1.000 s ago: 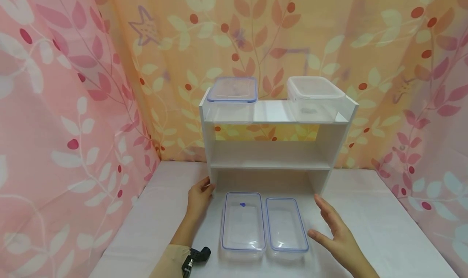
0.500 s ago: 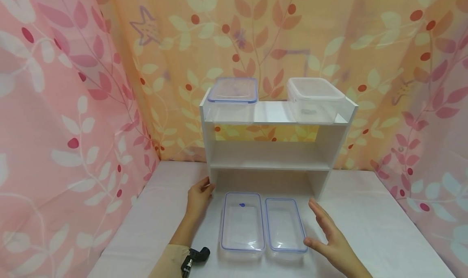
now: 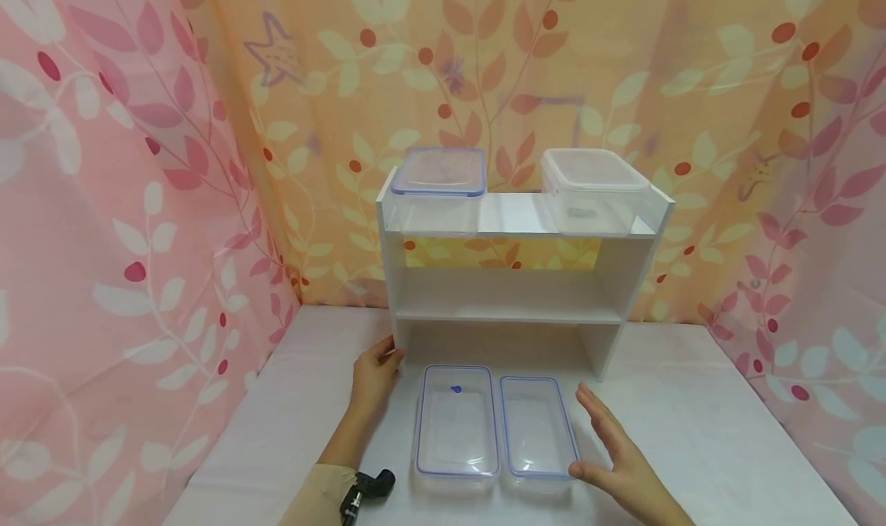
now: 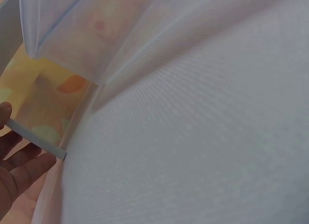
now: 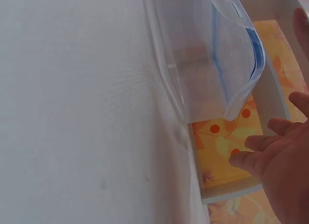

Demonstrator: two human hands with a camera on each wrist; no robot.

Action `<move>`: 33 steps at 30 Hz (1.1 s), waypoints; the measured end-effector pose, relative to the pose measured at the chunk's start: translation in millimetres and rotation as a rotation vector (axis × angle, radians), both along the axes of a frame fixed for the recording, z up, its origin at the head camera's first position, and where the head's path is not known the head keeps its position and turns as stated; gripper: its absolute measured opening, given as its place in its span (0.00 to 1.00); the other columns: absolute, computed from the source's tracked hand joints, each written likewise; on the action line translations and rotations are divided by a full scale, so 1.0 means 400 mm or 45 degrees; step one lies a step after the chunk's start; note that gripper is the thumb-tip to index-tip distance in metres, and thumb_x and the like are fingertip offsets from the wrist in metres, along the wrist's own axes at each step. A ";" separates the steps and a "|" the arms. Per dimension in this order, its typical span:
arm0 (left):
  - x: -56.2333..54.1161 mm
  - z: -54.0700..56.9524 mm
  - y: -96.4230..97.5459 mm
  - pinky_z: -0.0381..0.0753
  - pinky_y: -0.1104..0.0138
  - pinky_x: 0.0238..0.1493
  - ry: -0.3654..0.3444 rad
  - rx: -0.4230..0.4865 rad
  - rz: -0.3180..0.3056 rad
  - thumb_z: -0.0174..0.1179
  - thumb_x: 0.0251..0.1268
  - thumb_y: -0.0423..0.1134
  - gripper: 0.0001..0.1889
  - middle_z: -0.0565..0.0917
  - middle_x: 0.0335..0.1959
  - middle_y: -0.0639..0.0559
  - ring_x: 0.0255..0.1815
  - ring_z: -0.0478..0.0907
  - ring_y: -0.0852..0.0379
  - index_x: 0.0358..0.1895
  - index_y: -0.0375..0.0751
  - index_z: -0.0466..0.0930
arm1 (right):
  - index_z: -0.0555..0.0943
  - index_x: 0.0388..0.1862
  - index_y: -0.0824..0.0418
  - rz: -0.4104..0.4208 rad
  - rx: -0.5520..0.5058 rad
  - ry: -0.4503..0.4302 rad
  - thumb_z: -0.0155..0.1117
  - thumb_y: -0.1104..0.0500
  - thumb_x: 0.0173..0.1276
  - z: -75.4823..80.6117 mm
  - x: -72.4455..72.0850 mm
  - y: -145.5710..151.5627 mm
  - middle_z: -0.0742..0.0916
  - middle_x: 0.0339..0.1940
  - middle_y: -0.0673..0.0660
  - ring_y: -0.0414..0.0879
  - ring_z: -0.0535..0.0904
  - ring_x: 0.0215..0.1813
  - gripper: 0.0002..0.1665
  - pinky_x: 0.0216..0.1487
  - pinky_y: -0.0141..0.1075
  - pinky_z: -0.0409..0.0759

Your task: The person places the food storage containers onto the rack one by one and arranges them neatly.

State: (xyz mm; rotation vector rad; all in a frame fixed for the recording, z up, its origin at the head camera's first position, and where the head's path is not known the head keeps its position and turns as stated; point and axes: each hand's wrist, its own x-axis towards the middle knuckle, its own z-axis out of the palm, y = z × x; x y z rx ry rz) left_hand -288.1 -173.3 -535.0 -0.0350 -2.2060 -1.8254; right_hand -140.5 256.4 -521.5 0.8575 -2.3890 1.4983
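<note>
A white two-tier shelf rack [image 3: 512, 295] stands on the table in the head view. My left hand [image 3: 374, 376] pinches the lower front edge of its left side panel, thumb on one face and fingers on the other, as the left wrist view also shows at the panel [image 4: 36, 138]. Two clear lidded food containers with blue rims lie in front of the rack, a larger one [image 3: 457, 434] and a narrower one [image 3: 540, 434]. Beside the narrower container is my right hand [image 3: 626, 464], fingers extended and thumb spread, its thumb tip at the lid's corner. Whether it touches, I cannot tell.
On the rack's top shelf sit a blue-rimmed container [image 3: 439, 174] at left and a white-lidded container [image 3: 597, 184] at right. A white cloth covers the table [image 3: 699, 403]. Patterned curtains [image 3: 318, 149] enclose the back and both sides.
My right hand has moved left and slightly toward me, closer to the narrower container. The left hand keeps its place at the rack's side panel.
</note>
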 end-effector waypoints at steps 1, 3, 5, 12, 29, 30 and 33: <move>-0.001 0.000 0.000 0.88 0.52 0.45 -0.004 0.002 0.002 0.65 0.72 0.37 0.23 0.85 0.58 0.36 0.52 0.86 0.46 0.66 0.33 0.78 | 0.51 0.85 0.58 -0.011 0.007 -0.018 0.78 0.71 0.55 -0.002 0.000 -0.001 0.52 0.87 0.58 0.31 0.48 0.83 0.64 0.73 0.17 0.52; -0.001 0.001 0.000 0.88 0.52 0.45 0.002 -0.006 0.000 0.65 0.72 0.36 0.23 0.85 0.59 0.35 0.52 0.86 0.45 0.66 0.32 0.78 | 0.51 0.85 0.57 -0.018 0.026 -0.028 0.79 0.69 0.55 -0.006 0.001 -0.001 0.52 0.87 0.58 0.30 0.48 0.83 0.64 0.72 0.16 0.52; 0.001 0.003 0.001 0.88 0.51 0.45 0.005 -0.006 -0.004 0.64 0.72 0.36 0.23 0.84 0.59 0.34 0.53 0.86 0.45 0.66 0.31 0.78 | 0.51 0.85 0.57 -0.013 0.031 -0.036 0.79 0.68 0.55 -0.010 0.002 -0.001 0.52 0.87 0.58 0.29 0.47 0.83 0.65 0.72 0.16 0.52; 0.003 0.004 0.000 0.88 0.53 0.45 0.003 -0.029 -0.001 0.65 0.72 0.36 0.23 0.84 0.59 0.35 0.53 0.86 0.45 0.66 0.32 0.78 | 0.51 0.85 0.58 0.006 0.060 -0.041 0.81 0.68 0.52 -0.019 0.004 -0.002 0.50 0.87 0.61 0.29 0.44 0.83 0.68 0.70 0.16 0.51; 0.009 0.008 0.005 0.88 0.55 0.46 -0.032 -0.013 0.015 0.65 0.72 0.39 0.23 0.83 0.61 0.35 0.54 0.85 0.45 0.67 0.35 0.78 | 0.50 0.85 0.62 0.039 0.079 -0.057 0.84 0.66 0.48 -0.052 0.003 -0.013 0.45 0.87 0.62 0.25 0.37 0.82 0.71 0.70 0.18 0.51; 0.010 0.010 0.005 0.88 0.55 0.46 -0.034 -0.012 0.014 0.65 0.72 0.39 0.23 0.83 0.61 0.35 0.54 0.85 0.45 0.67 0.35 0.78 | 0.50 0.85 0.61 0.033 0.087 -0.064 0.84 0.66 0.47 -0.052 0.004 -0.015 0.45 0.87 0.61 0.25 0.37 0.82 0.71 0.69 0.19 0.50; 0.011 0.010 0.006 0.88 0.55 0.46 -0.041 -0.008 0.009 0.65 0.72 0.38 0.24 0.83 0.62 0.36 0.55 0.85 0.45 0.68 0.35 0.78 | 0.49 0.85 0.60 0.024 0.101 -0.091 0.85 0.65 0.47 -0.055 0.007 -0.019 0.44 0.87 0.60 0.23 0.37 0.81 0.72 0.69 0.20 0.50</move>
